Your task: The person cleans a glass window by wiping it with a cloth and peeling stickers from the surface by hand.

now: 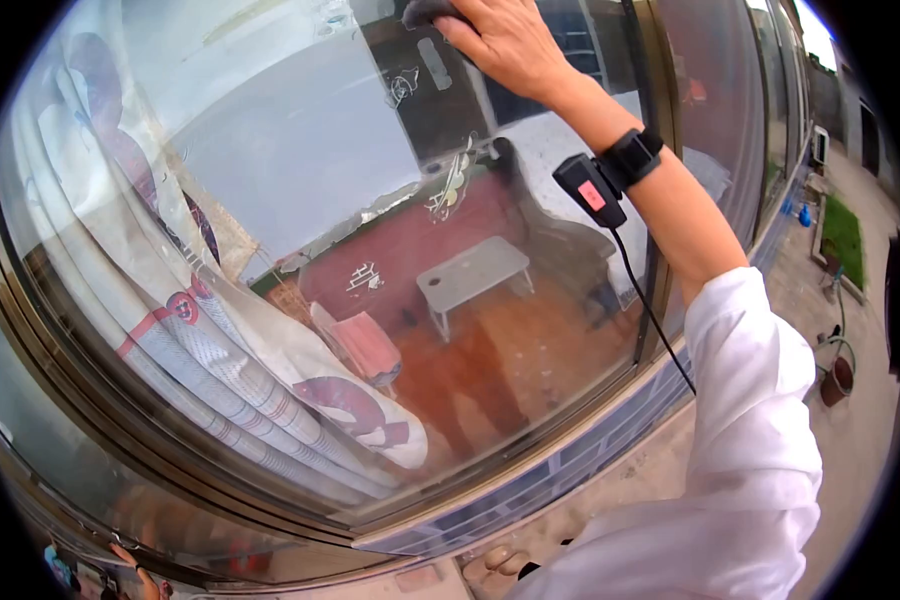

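My right hand (510, 42) reaches up to the window glass (300, 130) at the top of the view. Its fingers press a dark grey cloth (432, 12) against the pane, partly cut off by the top edge. A black strap with a small box (590, 190) and a cable is on that wrist, below a rolled white sleeve (750, 380). Peeling sticker remnants (452, 185) mark the glass. My left hand does not show in the view.
Behind the glass are a curtain (220, 350), a small table (473, 273) and a pink chair (365, 340). A metal frame and blue-tiled ledge (530, 480) run below. At right, a paved yard holds a flowerpot (837, 382) and grass (842, 240).
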`<action>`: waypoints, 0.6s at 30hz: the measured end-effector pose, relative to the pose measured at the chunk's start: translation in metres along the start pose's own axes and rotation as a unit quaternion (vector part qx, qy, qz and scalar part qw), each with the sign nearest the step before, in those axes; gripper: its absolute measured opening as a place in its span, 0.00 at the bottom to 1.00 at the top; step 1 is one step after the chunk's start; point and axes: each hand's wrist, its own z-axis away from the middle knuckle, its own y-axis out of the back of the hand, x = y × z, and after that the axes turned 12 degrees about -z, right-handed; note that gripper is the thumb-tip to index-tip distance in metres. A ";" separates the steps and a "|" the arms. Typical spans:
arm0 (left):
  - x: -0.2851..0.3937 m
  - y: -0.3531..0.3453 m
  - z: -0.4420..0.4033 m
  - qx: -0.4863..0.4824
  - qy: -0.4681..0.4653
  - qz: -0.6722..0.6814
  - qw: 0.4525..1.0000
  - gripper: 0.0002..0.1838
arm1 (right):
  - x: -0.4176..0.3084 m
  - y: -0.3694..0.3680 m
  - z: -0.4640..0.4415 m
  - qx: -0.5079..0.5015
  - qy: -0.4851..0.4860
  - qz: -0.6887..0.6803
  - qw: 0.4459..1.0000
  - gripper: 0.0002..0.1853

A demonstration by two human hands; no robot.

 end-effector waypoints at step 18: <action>0.264 0.092 0.047 0.191 -0.318 0.033 0.928 0.41 | 0.005 0.145 0.358 -0.337 0.094 -0.164 0.922 0.28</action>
